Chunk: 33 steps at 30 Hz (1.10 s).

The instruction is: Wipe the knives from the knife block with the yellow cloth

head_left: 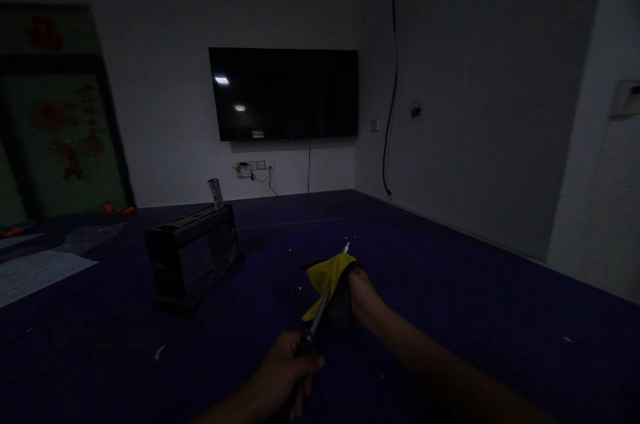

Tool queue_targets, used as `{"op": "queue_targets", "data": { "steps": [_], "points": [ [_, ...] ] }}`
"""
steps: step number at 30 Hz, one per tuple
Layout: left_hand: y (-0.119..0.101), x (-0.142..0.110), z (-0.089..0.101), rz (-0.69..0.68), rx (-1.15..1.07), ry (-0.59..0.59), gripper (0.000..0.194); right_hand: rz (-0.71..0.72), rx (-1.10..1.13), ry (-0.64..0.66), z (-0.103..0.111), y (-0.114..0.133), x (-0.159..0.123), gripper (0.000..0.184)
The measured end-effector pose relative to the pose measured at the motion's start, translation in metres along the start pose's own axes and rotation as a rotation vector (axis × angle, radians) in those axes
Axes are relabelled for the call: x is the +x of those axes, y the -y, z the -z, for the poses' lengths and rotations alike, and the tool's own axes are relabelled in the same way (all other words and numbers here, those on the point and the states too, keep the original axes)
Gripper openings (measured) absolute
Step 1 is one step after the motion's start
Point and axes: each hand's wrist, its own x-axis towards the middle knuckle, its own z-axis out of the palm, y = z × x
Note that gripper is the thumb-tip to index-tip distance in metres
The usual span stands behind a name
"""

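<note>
My left hand (287, 367) is closed round the dark handle of a knife (320, 314), whose blade points up and away from me. My right hand (363, 297) grips a yellow cloth (327, 274) wrapped over the blade; the blade's tip (345, 248) shows just past the cloth. Both hands are held low in the middle of the view, above a dark blue floor (450, 291). The room is dim.
A black knife block (193, 254) with slots on top stands on the floor to the left, one metal handle (215, 193) sticking out of it. A dark television (283, 93) hangs on the far wall. Pale sheets (35, 267) lie at left.
</note>
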Motion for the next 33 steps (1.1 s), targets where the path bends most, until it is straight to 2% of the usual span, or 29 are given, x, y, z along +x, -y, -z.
{"op": "queue_targets", "data": {
  "steps": [9,21,33],
  "points": [
    [-0.0026,-0.0018,-0.0007,0.006,-0.025,-0.02,0.031,-0.019,0.006,0.033,-0.0019,0.0046,-0.0002,0.014],
    [0.0002,-0.0005,0.0003,-0.007,-0.015,0.001,0.028,0.022,0.009,-0.054,0.0025,0.0044,0.0042,0.011],
    [0.0021,-0.0006,0.001,0.007,-0.027,0.004,0.029,0.033,0.04,0.002,0.0013,0.005,0.0075,0.014]
  ]
}}
